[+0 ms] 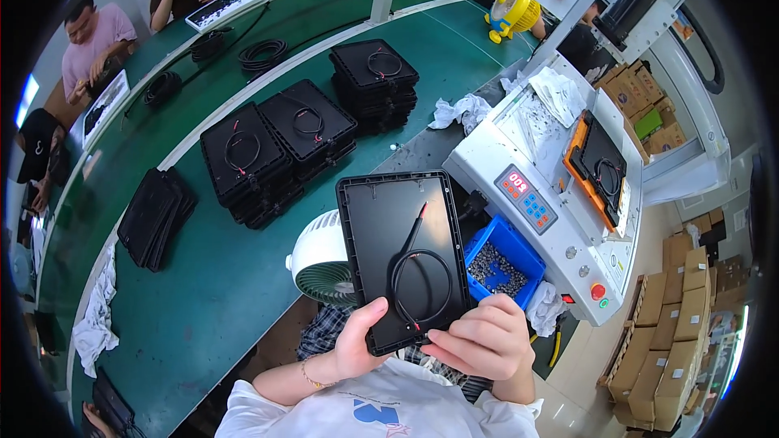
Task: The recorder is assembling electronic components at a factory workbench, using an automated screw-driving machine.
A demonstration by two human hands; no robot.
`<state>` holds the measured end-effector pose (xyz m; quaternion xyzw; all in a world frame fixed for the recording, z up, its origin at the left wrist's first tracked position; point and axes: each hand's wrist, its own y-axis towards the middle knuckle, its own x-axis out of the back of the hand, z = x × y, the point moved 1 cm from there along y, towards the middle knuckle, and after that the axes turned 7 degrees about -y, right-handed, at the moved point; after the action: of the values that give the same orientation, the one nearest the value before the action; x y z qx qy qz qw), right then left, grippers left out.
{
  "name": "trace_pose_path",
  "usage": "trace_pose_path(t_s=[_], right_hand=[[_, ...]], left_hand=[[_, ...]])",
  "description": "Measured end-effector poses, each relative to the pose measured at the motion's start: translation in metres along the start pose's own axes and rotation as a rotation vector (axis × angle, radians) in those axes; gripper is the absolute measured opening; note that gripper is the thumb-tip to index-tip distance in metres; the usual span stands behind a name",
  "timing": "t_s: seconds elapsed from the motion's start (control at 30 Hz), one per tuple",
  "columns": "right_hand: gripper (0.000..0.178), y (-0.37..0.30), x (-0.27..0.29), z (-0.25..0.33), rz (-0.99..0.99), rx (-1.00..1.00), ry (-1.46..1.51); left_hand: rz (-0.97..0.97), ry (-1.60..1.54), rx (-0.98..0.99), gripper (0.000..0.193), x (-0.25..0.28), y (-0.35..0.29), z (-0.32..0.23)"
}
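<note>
In front of my chest I hold a shallow black plastic housing (373,219) with a raised rim, tilted so its inside faces me. A black cable (394,276) lies coiled in it, with red wire showing at its tips. My left hand (361,342) is closed on the housing's lower left edge, thumb over the rim. At the lower right corner, my right hand (487,339) is bent into a pinch against the edge, close to a wire end. What sits between those fingertips is hidden.
Stacks of similar housings (243,150) and leaning black panels (154,219) stand on the green table (211,276). A white fan (320,255) is behind my housing. Right are a blue bin (531,255) of small metal parts and a white press machine (487,150). Other people sit across the table.
</note>
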<state>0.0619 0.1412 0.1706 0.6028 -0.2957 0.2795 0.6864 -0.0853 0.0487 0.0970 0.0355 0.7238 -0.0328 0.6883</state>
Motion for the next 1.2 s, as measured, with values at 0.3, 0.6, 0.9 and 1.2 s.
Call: trace_pose_path(t_s=[0.3,0.6,0.9,1.2], right_hand=[[0.022,0.003,0.005,0.007,0.046,0.014,-0.1],[0.03,-0.031,0.023,-0.017,-0.32,-0.129,-0.071],[0.013,-0.085,0.024,-0.063,0.06,-0.853,-0.04],[0.023,-0.112,0.005,-0.087,0.55,-0.895,0.148]], left_hand=[[-0.121,0.187,-0.122,0.044,-0.015,0.001,-0.004],[-0.274,0.948,-0.9,0.055,-0.047,0.003,-0.108],[-0.512,0.938,-1.007,0.051,0.011,-0.002,-0.253],[-0.905,1.448,-1.045,0.057,0.063,-0.001,-0.257]])
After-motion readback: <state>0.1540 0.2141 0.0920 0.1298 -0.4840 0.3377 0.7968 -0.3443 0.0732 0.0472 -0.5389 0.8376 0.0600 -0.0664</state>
